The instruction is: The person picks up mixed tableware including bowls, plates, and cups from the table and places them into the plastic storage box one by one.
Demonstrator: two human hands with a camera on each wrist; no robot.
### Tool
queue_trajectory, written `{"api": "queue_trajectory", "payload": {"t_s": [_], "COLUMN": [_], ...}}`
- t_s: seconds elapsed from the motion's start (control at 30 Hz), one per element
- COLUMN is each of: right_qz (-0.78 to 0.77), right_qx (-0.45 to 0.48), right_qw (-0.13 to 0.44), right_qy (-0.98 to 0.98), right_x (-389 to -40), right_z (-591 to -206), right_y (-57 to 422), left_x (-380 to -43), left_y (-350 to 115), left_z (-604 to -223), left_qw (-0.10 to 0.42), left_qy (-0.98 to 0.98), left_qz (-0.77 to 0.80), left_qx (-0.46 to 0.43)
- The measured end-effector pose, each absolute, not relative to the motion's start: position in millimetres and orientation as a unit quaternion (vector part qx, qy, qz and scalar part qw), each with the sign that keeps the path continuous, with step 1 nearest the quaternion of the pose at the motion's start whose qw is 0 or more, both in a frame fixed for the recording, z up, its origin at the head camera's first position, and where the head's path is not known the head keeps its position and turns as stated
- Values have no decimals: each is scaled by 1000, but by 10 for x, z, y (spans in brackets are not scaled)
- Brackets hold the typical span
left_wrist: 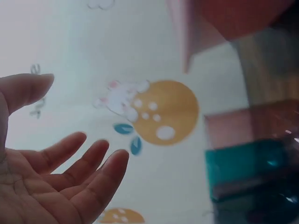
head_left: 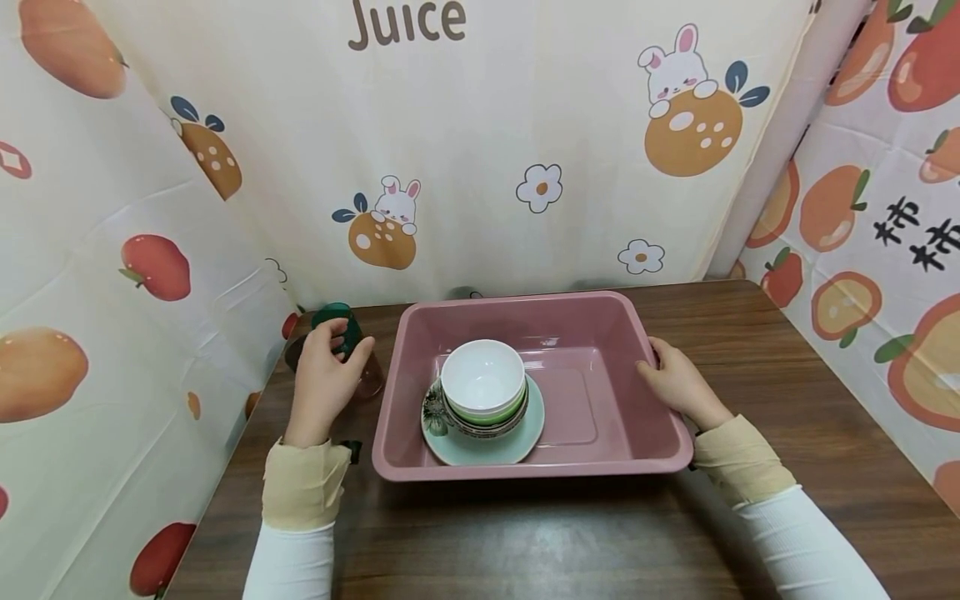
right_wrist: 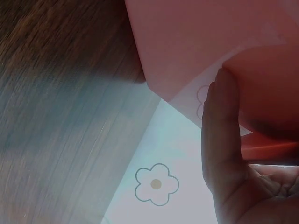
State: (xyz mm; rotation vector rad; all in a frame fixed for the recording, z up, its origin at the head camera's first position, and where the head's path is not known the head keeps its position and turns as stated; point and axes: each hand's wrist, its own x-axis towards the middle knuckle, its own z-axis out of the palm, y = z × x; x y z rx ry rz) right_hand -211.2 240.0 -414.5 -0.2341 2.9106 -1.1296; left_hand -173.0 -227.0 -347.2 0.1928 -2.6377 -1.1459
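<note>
A pink plastic basin (head_left: 487, 472) stands on the table, with a pale green plate (head_left: 525, 437) and a stack of bowls inside its left half. On top of the stack is a white bowl (head_left: 483, 375). My right hand (head_left: 678, 379) grips the basin's right rim, thumb inside and fingers against the outer wall (right_wrist: 187, 51). Left of the basin, my left hand (head_left: 326, 379) is raised in front of several cups, its fingers spread and slightly bent. Nothing lies in its palm. A teal cup (head_left: 332, 313) and a clear pinkish cup (head_left: 371, 379) are partly hidden behind it.
The dark wooden table (head_left: 562, 542) ends at a patterned curtain (head_left: 480, 208) behind and at the sides. A dark cup (head_left: 294, 354) stands at the table's left edge, close to the side curtain.
</note>
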Motion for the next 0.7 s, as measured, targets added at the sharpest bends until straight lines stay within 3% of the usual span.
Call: {"api": "queue_trajectory", "payload": {"t_s": [0.27,0.7], "right_qz": [-363,-365], "right_qx": [-74,-69], "right_qw": [4,6], "right_qy": [929,928], "right_x": [-2103,-2109], "right_z": [-4142,-4156], "right_y": [2402,2399], "left_x": [-1629,-1650], "left_y": [-2428,-2449], "left_z": [-3790,-4079], "left_qw": [158,143], "left_qy": [-894,-882], "left_qz": [-401,-417], "left_qx": [126,168]}}
